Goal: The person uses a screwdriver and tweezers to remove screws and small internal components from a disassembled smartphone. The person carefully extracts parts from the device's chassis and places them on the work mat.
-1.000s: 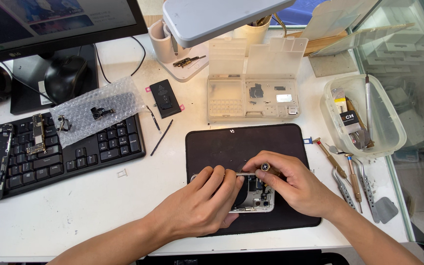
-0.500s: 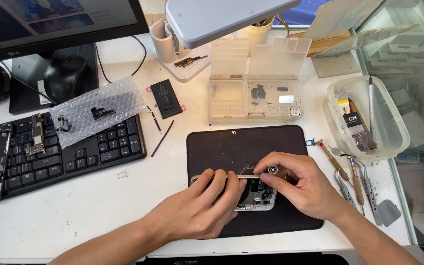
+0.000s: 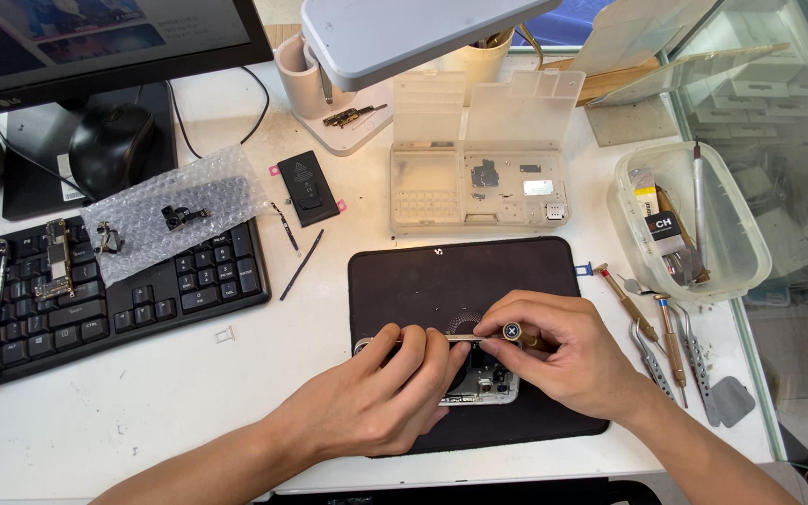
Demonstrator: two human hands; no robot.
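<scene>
head view, hands: left hand [image 3: 376, 397] lies flat over the opened phone [image 3: 483, 383] at lower centre of the frame, fingers closed down on its frame to pin it; right hand [image 3: 568, 360] pinches a small precision screwdriver [image 3: 479, 337] by its capped end, thumb and fingers closed round it, shaft lying nearly level toward the left fingertips
head view, phone: on the black work mat [image 3: 460, 281], mostly hidden under both hands, only its lower right corner shows
head view, slip risk: the driver tip sits just beside the left fingers; a cam-out could, I judge, jab them or scratch parts inside
head view, screw risk: a freed screw could roll off the mat; the clear parts tray [image 3: 479, 187] stands apart, above the mat
head view, clutter: tweezers and drivers [image 3: 666, 341] lie right of the mat, near the right wrist, easy to knock
head view, left side: keyboard [image 3: 114, 290] carrying bubble wrap [image 3: 175, 220] with loose parts
</scene>
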